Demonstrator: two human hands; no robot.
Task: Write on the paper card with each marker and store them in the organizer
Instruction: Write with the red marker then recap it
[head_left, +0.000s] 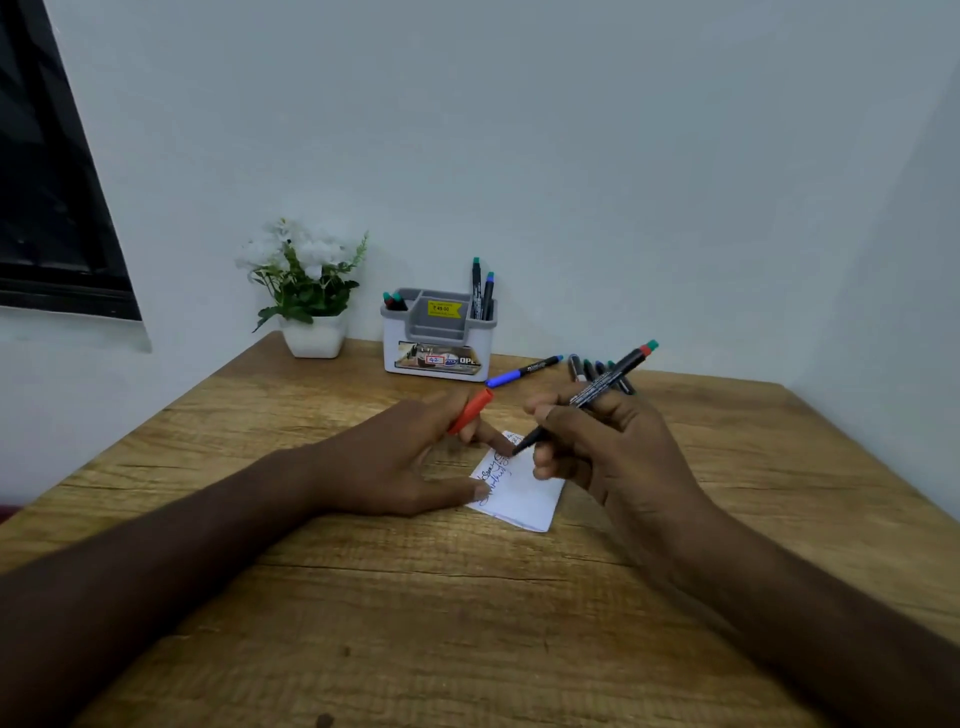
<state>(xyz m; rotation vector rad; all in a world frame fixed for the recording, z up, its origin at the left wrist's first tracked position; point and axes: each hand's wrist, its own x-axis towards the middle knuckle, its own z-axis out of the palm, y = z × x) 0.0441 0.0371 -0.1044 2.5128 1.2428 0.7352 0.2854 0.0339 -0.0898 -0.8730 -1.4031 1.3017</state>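
Observation:
A small white paper card (524, 493) with several lines of handwriting lies mid-table. My right hand (608, 452) grips an uncapped black marker (597, 389) with a red and green end, its tip at the card's top edge. My left hand (415, 457) holds the red cap (471, 410) between its fingers while its fingertips rest on the card's left side. The white and grey organizer (438, 343) stands at the back, with markers upright in its left and right compartments.
A blue-capped marker (522, 371) lies right of the organizer, and several more markers (589, 369) lie behind my right hand. A white pot of white flowers (311, 312) stands at the back left near the wall. A dark window frame is on the far left.

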